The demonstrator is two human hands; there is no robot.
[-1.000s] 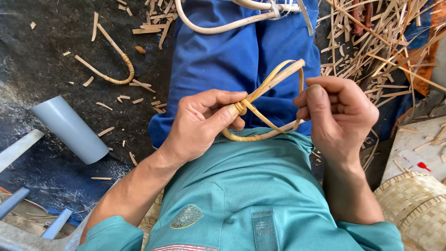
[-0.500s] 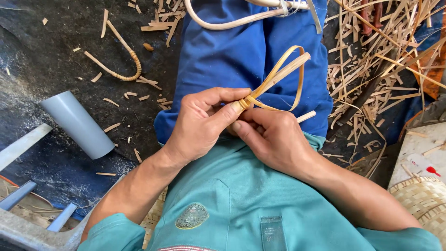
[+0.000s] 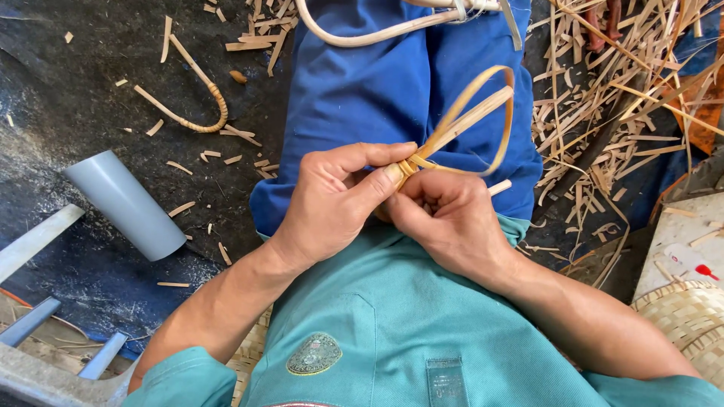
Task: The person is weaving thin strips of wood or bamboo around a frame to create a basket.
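Right hand [image 3: 452,218] lower now, both hands' fingers pinched on rattan loop [image 3: 483,113], binding half hidden.

left hand [image 3: 339,200]: fingers curled, thumb pinching | right hand [image 3: 452,218]: closed, touching left, forearms converging

grey pipe [image 3: 124,205]: on dark ground, far left of fingers | hooked cane [image 3: 197,105]: upper left | split strips [image 3: 603,113]: right | woven basket [image 3: 690,320]: lower right

On my teal shirt sits a round embroidered badge [image 3: 315,353] — green and grey. Beside it, a small rectangular label [image 3: 446,374] — teal too.
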